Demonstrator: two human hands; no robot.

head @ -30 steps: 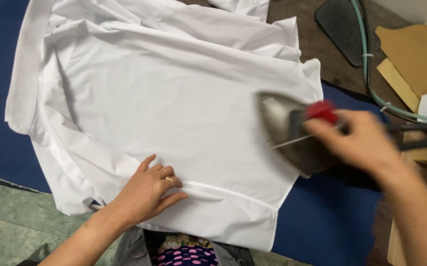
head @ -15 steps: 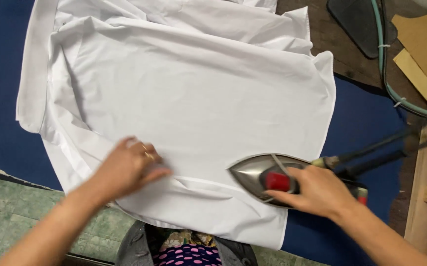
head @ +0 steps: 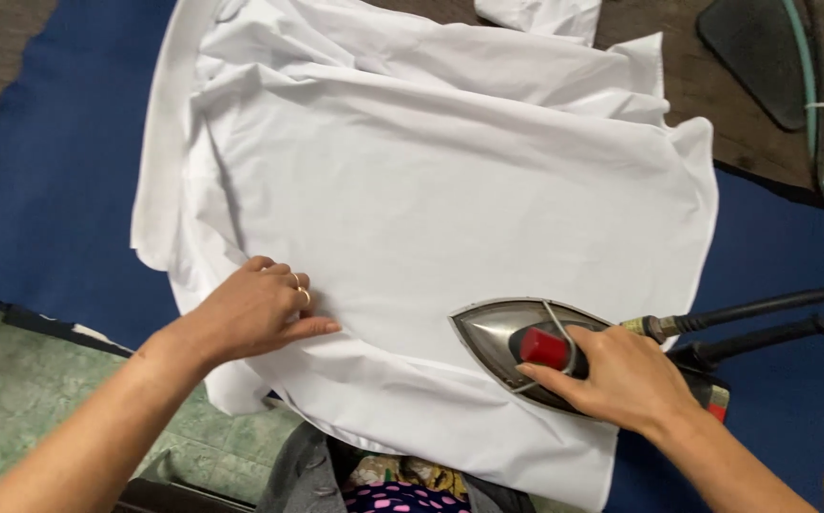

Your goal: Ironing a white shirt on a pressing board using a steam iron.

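A white garment (head: pixel 431 190) lies spread over a dark blue padded board (head: pixel 41 190). My right hand (head: pixel 621 375) grips the handle of a grey steam iron (head: pixel 502 337) with a red knob, soleplate down on the garment's near right part, tip pointing left. My left hand (head: pixel 255 309) lies flat on the cloth near the front hem, fingers together and pointing right, a ring on one finger. About a hand's width of cloth separates its fingertips from the iron's tip.
Two black hoses (head: pixel 764 313) run from the iron's back off to the right. A dark iron rest pad (head: pixel 754 57) and a green hose (head: pixel 816 114) lie at the far right on a brown surface. Green floor (head: pixel 13 399) shows at lower left.
The iron came down from tilted at the right onto the garment's near edge, then slid slightly left. My left hand shifted left along the hem and stays pressed on the cloth.
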